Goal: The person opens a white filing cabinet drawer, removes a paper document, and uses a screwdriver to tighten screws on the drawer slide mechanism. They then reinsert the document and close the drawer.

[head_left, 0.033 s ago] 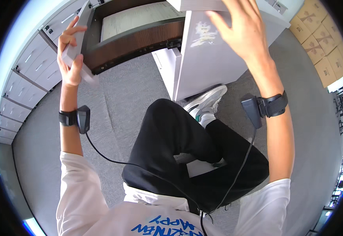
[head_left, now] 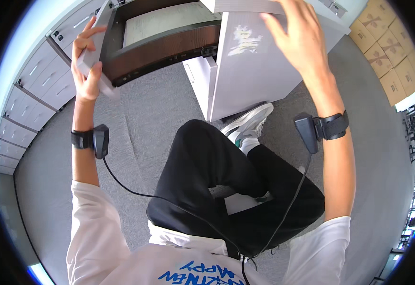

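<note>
A drawer with dark wood-grain sides (head_left: 164,53) is pulled out to the left from a pale grey cabinet (head_left: 260,76). My left hand (head_left: 86,86) is closed around the drawer's pale front panel (head_left: 88,59), thumb on the near edge and fingers over the outer face. Inside the drawer lies a pale printed sheet (head_left: 164,23). My right hand (head_left: 305,47) is at the cabinet's top edge (head_left: 245,5), fingers spread, with nothing seen in it. Its farther fingertips run out of view, and whether it touches the cabinet I cannot tell.
Below the drawer, a lower pale front (head_left: 201,80) stands out from the cabinet. My shoe (head_left: 250,121) is close to the cabinet's base. Grey drawer units (head_left: 36,80) line the left, and cardboard boxes (head_left: 383,47) are stacked at far right. Cables run from both wrist straps.
My right hand has shifted slightly to the right along the cabinet's top edge. The left hand keeps its grip on the drawer front.
</note>
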Demonstrator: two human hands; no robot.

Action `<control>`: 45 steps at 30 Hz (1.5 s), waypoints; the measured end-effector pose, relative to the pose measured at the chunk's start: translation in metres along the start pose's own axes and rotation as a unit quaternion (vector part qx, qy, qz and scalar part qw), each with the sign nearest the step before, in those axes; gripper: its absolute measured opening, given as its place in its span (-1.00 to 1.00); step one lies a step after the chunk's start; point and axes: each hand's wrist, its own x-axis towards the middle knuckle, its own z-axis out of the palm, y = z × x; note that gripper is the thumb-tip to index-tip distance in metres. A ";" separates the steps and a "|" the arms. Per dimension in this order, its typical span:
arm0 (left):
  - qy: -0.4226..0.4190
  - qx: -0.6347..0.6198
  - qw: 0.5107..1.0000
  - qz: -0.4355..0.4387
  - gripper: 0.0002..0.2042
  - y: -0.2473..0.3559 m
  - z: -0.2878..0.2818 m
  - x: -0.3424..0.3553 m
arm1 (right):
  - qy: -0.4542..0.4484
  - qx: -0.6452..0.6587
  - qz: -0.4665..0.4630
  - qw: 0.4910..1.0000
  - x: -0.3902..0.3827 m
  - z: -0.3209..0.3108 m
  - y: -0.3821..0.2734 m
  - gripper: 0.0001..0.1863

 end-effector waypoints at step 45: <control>-0.074 -0.125 0.937 -0.318 -0.39 0.029 0.135 0.070 | -0.108 -0.322 0.119 0.933 -0.049 -0.055 0.191 -0.52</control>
